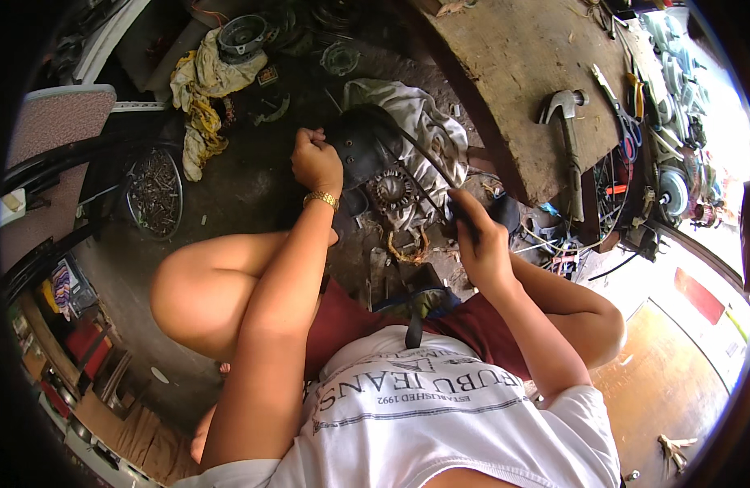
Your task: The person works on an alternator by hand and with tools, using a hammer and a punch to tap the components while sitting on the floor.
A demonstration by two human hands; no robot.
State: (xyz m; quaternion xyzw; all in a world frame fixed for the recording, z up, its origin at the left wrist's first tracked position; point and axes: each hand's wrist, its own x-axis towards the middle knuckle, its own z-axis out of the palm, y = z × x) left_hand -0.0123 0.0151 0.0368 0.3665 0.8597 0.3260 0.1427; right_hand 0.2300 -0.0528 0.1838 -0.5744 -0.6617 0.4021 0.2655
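Between my knees lies a black, curved housing-like piece [360, 154] with small rivets or screws, on a crumpled whitish cloth [440, 122]. My left hand [316, 167], a gold-coloured band at its wrist, is closed in a fist against the left edge of the black piece. Whatever its fingers grip is hidden. My right hand [478, 244] is wrapped round a black cable [428, 159], which runs in two strands up to the black piece. Just below that piece sits a round motor stator [393, 190] with slots. A ring of copper-coloured winding [409, 248] lies nearer to me.
A wooden bench [505, 89] at the right carries a claw hammer [566, 130] and scissors [627, 130]. On the floor at left stand a round pan of small metal parts [155, 195] and a stained yellowish cloth [202, 106]. A pinkish padded seat [62, 138] is further left.
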